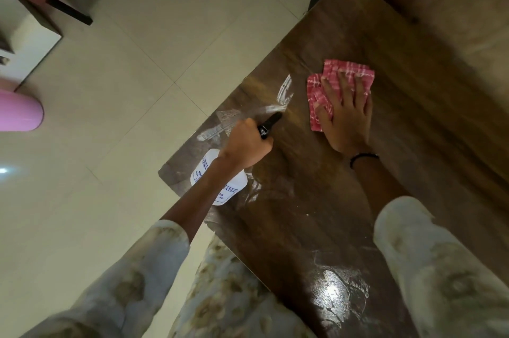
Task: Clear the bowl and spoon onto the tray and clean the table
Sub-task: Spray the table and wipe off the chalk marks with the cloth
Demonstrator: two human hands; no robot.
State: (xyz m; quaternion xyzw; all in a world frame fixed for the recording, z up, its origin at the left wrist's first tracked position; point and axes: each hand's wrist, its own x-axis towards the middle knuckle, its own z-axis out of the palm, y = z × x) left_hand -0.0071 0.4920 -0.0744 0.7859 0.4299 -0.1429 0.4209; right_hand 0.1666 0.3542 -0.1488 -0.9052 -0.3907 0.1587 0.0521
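While the dark wood-grain worktop shines wet, pale streaks and smears show at its 9 o'clock edge and a bright glare patch sits at 6 o'clock. Red-and-white checked cloth, folded, lies flat on the worktop toward 1 o'clock. Right hand presses down on it, fingers straight and spread, palm flat, dark band at the wrist. Left hand is curled tight round the neck of a white spray bottle, black nozzle pointing to 1 o'clock toward the cloth, bottle body tilted back over the worktop's 9 o'clock edge. Blue print on the bottle label, only "AYER" readable, rest blocked by the forearm. Both sleeves pale with a faded floral print. Pale tiled floor lies left of the worktop.
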